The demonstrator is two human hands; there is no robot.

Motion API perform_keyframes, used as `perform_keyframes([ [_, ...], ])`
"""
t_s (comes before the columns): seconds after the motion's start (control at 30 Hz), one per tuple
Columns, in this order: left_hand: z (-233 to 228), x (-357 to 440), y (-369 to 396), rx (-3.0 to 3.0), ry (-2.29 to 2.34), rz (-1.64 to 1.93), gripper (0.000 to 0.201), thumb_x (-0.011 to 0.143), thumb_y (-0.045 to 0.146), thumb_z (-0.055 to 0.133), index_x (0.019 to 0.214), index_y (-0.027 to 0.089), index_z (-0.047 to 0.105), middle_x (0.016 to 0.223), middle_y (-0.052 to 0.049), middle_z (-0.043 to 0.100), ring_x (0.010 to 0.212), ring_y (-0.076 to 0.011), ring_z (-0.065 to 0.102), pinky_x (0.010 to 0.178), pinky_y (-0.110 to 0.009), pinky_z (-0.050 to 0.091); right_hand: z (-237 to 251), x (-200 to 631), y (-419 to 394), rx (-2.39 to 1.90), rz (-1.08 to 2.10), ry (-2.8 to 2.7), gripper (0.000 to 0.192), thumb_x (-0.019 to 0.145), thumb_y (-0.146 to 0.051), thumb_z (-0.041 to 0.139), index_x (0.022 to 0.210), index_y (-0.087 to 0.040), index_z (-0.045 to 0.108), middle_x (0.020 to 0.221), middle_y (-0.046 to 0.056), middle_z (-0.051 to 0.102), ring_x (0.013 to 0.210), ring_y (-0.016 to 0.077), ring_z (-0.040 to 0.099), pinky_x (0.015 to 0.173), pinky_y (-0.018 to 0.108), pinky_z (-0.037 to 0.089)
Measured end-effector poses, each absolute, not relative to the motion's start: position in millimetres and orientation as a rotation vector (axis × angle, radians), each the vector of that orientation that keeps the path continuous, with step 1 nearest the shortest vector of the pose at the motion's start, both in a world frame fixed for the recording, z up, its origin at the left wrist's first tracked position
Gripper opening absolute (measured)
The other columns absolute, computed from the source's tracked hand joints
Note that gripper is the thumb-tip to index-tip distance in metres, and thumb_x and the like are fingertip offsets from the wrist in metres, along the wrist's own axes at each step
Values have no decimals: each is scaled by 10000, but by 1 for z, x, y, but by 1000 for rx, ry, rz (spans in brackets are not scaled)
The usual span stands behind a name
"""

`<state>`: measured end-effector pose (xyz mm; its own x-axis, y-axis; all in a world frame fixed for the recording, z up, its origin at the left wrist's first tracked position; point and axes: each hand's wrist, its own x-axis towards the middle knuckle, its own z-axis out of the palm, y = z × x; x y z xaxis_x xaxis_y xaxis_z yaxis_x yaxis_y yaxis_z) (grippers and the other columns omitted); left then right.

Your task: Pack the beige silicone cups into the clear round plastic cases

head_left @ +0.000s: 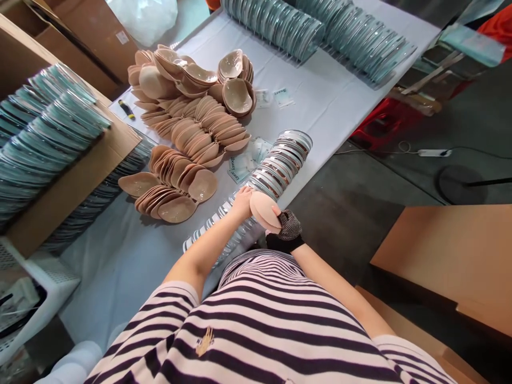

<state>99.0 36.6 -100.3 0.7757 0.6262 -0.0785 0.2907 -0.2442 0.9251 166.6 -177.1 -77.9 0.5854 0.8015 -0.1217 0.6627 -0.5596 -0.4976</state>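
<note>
A beige stick-on bra (264, 211), its smooth cups folded together, is in front of my body over the table edge. My right hand (288, 226), in a black dotted glove with bare fingertips, grips its right side. At its left edge is my bare left hand (243, 202), fingers curled; whether they pinch the bra or the plastic behind it is hidden. Just beyond both hands stands a row of clear plastic cases (280, 160) with beige showing between them. More clear cases (212, 226) continue below my left forearm.
Piles of beige bras (200, 125) cover the table's left middle, beside printed cards (242, 165) and a yellow-black tool (127, 109). Rows of clear shells (276, 26) line the far side. A carton of shells (52, 138) stands left; a cardboard box (448, 256) is at right.
</note>
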Motion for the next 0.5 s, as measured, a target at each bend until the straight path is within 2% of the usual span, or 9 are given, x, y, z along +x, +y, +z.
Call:
perform_keyframes([
  [0.1,-96,95,34,2286,432,141,91,620,231,741,691,234,685,905,-113,607,1020,-313,544,1037,-450,392,-79,165,-181,-2468,421,-1134,571,820,-278,540,1380,-186,602,1013,114,667,926,276,614,844,372,514],
  [0.17,-92,92,33,2470,340,90,84,658,238,718,740,226,712,1011,-128,599,1066,-319,528,1026,-456,415,-77,167,-177,-2475,402,-1097,579,823,-285,541,1387,-160,590,1065,135,666,959,287,614,864,379,513],
  [0.33,-93,89,33,2471,452,87,173,652,309,770,800,228,733,1182,-123,540,1220,-359,460,1001,-445,470,-66,172,-162,-2470,477,-1112,567,876,-189,469,1439,-168,538,1114,144,680,993,285,630,913,375,503],
  [0.4,-96,89,34,2419,456,111,191,615,270,791,790,230,725,1211,-113,535,1287,-371,425,1070,-454,433,-62,172,-159,-2475,515,-1127,565,887,-179,467,1448,-179,527,1139,144,681,1012,288,634,918,371,503],
  [0.5,-99,90,36,2331,409,168,268,554,212,821,805,215,727,1256,-108,543,1394,-395,341,1199,-481,301,-58,174,-147,-2524,585,-1116,554,884,-183,508,1437,-164,529,1158,156,681,1023,299,642,901,373,509],
])
